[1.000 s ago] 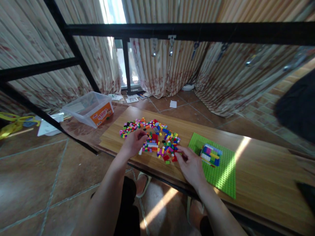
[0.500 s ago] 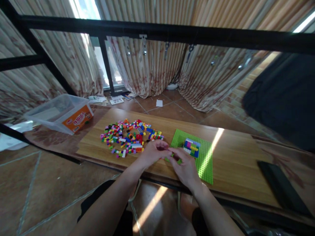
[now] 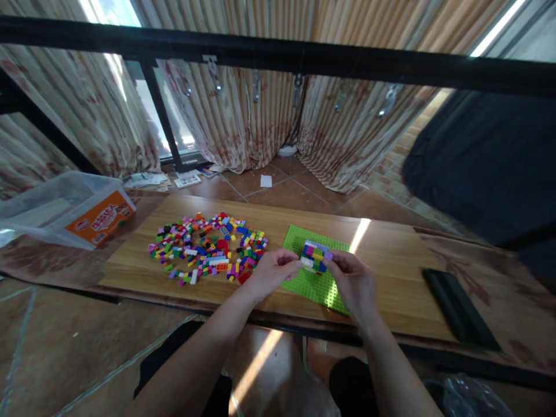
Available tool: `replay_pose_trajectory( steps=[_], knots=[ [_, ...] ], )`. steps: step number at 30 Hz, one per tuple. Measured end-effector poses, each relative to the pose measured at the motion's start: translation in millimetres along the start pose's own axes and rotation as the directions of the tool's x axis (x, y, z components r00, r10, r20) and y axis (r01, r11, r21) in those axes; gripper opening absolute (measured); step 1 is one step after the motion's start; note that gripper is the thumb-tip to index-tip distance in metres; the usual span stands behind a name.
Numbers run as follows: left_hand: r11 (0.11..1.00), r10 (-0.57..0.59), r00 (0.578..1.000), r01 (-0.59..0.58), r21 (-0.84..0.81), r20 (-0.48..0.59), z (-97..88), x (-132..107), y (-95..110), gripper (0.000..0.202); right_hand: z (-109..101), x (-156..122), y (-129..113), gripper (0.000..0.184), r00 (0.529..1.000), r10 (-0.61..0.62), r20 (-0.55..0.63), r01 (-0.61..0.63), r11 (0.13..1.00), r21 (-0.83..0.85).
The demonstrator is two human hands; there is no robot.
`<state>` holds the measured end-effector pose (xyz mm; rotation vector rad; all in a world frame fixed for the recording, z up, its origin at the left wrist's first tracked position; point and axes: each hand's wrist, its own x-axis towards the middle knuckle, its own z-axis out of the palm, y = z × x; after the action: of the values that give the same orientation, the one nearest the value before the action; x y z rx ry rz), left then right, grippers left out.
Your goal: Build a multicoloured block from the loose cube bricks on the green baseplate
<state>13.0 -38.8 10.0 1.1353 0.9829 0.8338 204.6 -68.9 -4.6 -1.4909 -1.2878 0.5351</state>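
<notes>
A small block build (image 3: 314, 253) of blue, yellow, white and pink bricks sits on a green baseplate (image 3: 299, 236). My right hand (image 3: 354, 281) is at its right side, with thumb and fingers pinched on a light purple brick (image 3: 329, 255) close against the build. At the left side of the build is my left hand (image 3: 274, 269), its thumb and forefinger closed together. Whether a small piece sits between those fingertips I cannot make out. The palm sides of both hands are hidden.
Many loose coloured bricks (image 3: 212, 262) are spread on the wooden board (image 3: 139, 260) left of my hands. A clear plastic bin (image 3: 56, 217) with an orange label stands at the far left. A dark flat object (image 3: 458, 310) lies at the right.
My hands, close together before over the baseplate's left edge, have come apart. The right one has moved to the build's right side, and a purple brick now shows in it. The view has turned right.
</notes>
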Motion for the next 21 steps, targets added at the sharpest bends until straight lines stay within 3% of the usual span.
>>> replay_pose_trajectory(
  steps=[3,7,12,21],
  knots=[
    [1.000,-0.006,1.000,0.006,0.008,0.009,1.4,2,-1,0.014,-13,13,17,0.032,0.995,0.073,-0.064,-0.073,0.997,0.010],
    [1.000,0.000,1.000,0.000,0.018,0.012,1.0,2,-1,0.015,-11,17,29,0.037,0.995,0.093,0.018,-0.095,0.983,0.157],
    [1.000,0.011,1.000,-0.011,0.018,0.008,-1.1,2,-4,0.014,2,17,31,0.040,0.992,0.119,0.040,-0.125,0.953,0.275],
    [0.999,0.043,0.999,-0.043,0.028,0.001,-7.4,1,-2,0.012,6,20,30,0.044,0.978,0.207,0.036,-0.208,0.928,0.308]
  ],
)
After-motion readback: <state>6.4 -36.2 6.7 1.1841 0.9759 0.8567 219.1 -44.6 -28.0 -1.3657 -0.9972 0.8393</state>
